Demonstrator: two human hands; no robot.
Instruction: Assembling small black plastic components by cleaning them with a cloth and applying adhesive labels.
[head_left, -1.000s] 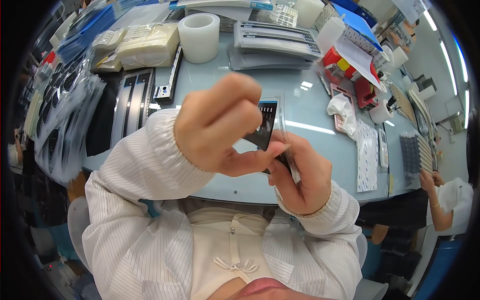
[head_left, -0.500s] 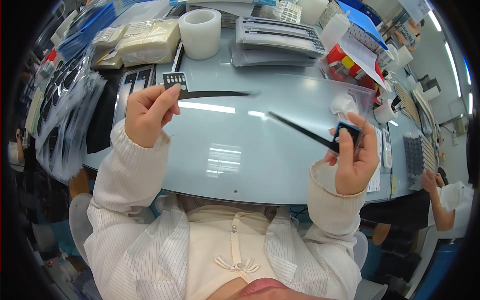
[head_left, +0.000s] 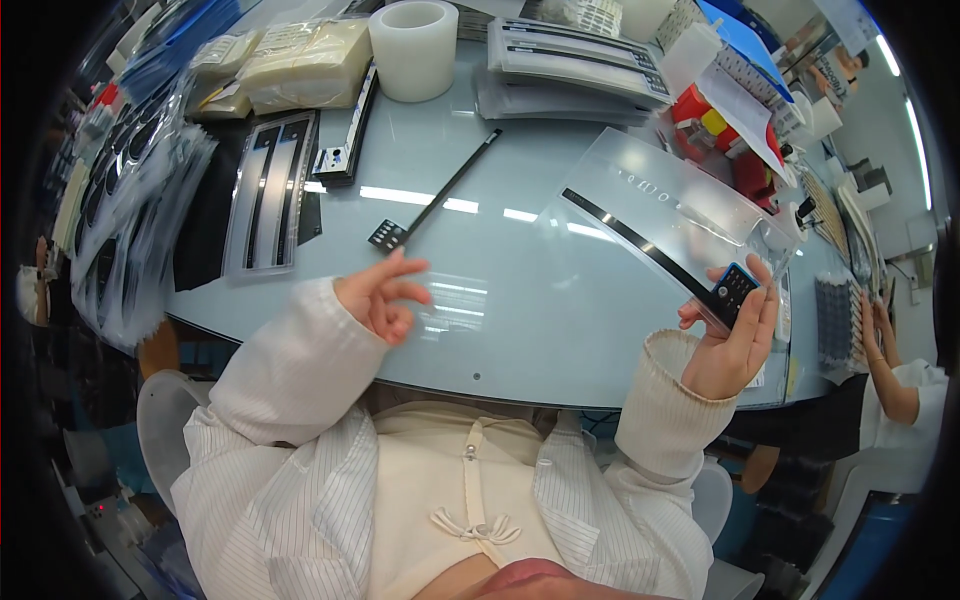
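My left hand [head_left: 385, 295] hovers over the near left of the table, fingers apart, holding nothing. Just beyond its fingertips a thin black strip [head_left: 445, 190] with a square end dotted with pale holes lies slantwise on the tabletop. My right hand [head_left: 735, 340] grips a clear plastic sheet [head_left: 640, 165] at its near corner. Against that sheet runs a second black strip [head_left: 640, 245], whose blue-edged square end sits between my thumb and fingers. Whether the strip is fixed to the sheet, I cannot tell.
A clear-covered pair of strips [head_left: 270, 190] and a narrow stack of black strips [head_left: 347, 130] lie on the left. Behind stand wrapped pale packs [head_left: 305, 65], a tape roll [head_left: 413, 55] and stacked clear sleeves [head_left: 575, 65]. A red holder [head_left: 700, 110] stands back right; another person's arm [head_left: 890, 370] shows far right.
My left hand has let go of its black strip, which now lies on the table, and has drawn nearer to me. On the right, the strip and clear sheet are tilted more toward view.
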